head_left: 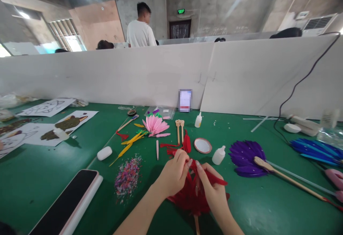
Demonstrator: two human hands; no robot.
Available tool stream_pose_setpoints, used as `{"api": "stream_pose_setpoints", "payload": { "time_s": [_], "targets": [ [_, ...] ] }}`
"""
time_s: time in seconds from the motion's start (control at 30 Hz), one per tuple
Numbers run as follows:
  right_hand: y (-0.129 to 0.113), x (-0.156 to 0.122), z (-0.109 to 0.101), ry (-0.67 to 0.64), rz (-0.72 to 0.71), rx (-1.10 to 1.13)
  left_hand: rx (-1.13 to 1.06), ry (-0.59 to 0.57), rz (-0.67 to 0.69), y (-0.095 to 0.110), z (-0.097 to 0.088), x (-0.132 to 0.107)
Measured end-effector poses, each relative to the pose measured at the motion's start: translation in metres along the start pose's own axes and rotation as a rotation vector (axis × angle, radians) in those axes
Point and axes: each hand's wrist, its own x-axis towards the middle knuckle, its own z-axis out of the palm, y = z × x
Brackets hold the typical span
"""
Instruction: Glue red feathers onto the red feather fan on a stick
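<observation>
Nearest my camera, a dark-red feather fan (197, 204) with a pale wooden handle (197, 225) lies below both hands on the glossy green surface (268, 210). I have the left hand (175, 172) and right hand (213, 186) pinched on one slim red feather (219, 180). Beyond the right hand, I see a white plastic squeeze bottle (219, 156).

1. The left hand (178, 170) and right hand (214, 190) pinch red feathers (184, 197) — a bunch on a wooden stick (197, 225) — over the green bench (281, 202).
2. Near the right hand is a white bottle (219, 156); a purple fan (245, 156) lies farther right.
3. Leftward lie pink feathers (154, 125) and a pile of coloured bits (128, 176).
4. Beyond a white partition (120, 74) — a person (140, 33).
</observation>
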Motion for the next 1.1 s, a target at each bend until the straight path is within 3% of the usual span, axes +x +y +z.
{"api": "stream_pose_setpoints", "payload": {
  "time_s": [0.37, 0.57, 0.87, 1.0, 1.1],
  "targets": [
    [-0.002, -0.002, -0.001, -0.031, -0.106, -0.066, 0.237, -0.065, 0.039, 0.001, -0.007, 0.003],
    [-0.002, -0.001, -0.002, -0.046, -0.117, -0.078, 0.359, -0.071, 0.024, 0.0, -0.002, 0.003],
    [0.001, -0.001, -0.002, -0.037, -0.13, -0.088, 0.328, -0.066, 0.017, -0.005, 0.003, 0.001],
    [-0.001, 0.003, -0.004, 0.015, -0.103, -0.068, 0.18, -0.035, 0.013, -0.005, 0.005, 0.001],
    [-0.003, 0.007, -0.008, 0.07, -0.095, -0.071, 0.069, 0.149, 0.088, -0.003, 0.005, 0.0]
  ]
}}
